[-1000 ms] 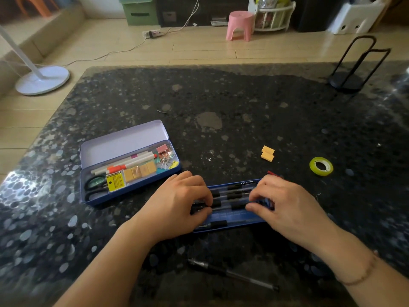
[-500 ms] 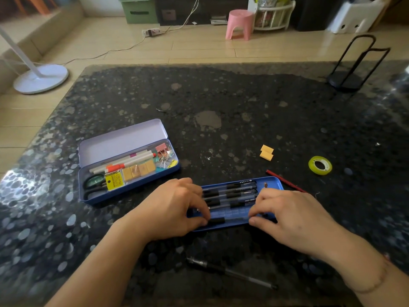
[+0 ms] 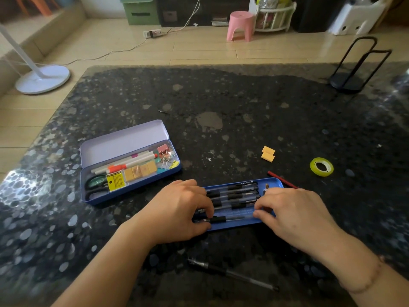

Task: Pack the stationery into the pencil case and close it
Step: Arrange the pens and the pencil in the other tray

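Over the tray (image 3: 274, 181), both hands pinch one pen (image 3: 234, 218) lying left-right: left hand (image 3: 179, 213) on its cap end, right hand (image 3: 294, 213) on the tip. Loose pen (image 3: 232, 274) lies nearer me, closer to the left hand imo.

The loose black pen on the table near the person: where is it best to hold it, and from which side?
Grip the loose black pen at its thick dark grip section, left of mid-length, coming from above. It lies flat and alone on the table, its thin tip pointing right.

The dark speckled stone surface (image 3: 243, 96) carries an open blue pencil case (image 3: 130, 171), a blue tray of pens (image 3: 274, 182), a loose black pen (image 3: 232, 273), a red pencil (image 3: 282, 180), two yellow erasers (image 3: 268, 153), a tape roll (image 3: 321, 166) and a black wire stand (image 3: 345, 82).
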`<control>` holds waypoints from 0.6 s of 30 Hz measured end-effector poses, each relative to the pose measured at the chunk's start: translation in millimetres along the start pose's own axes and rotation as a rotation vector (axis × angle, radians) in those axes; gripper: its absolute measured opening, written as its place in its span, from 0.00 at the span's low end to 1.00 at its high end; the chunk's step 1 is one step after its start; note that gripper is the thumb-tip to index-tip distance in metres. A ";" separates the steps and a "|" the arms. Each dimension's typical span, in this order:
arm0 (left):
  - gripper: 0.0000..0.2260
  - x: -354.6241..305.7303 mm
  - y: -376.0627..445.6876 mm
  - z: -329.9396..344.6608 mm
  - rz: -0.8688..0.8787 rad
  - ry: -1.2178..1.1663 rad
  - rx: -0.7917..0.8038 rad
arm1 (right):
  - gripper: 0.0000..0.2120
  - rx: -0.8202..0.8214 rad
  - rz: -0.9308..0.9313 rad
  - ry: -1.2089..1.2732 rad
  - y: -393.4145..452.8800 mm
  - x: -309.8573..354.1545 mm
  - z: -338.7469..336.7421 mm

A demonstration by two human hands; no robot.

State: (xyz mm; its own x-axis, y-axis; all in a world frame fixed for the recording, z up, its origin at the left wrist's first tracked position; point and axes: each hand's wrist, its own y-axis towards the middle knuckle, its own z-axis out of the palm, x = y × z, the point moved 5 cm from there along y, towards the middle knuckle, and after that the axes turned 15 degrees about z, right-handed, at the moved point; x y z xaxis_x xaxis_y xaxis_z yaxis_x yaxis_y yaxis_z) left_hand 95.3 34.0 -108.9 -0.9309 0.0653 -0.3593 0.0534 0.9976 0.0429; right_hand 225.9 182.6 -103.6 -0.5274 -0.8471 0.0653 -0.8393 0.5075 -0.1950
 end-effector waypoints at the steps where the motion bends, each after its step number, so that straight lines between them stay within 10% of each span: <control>1: 0.08 -0.4 0.3 -0.1 0.002 0.003 -0.005 | 0.14 0.007 -0.001 -0.014 -0.1 1.5 0.1; 18: 0.06 1.1 2.7 -1.3 -0.010 0.054 -0.050 | 0.09 -0.174 0.072 0.032 -6.3 12.3 -9.4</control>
State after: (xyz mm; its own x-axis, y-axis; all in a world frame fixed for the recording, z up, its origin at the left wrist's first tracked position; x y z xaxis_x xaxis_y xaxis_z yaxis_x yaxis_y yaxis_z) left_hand 93.9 36.7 -108.0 -0.9494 0.0530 -0.3095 0.0272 0.9958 0.0871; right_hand 223.4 170.4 -92.4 -0.5885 -0.8036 0.0887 -0.8079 0.5886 -0.0279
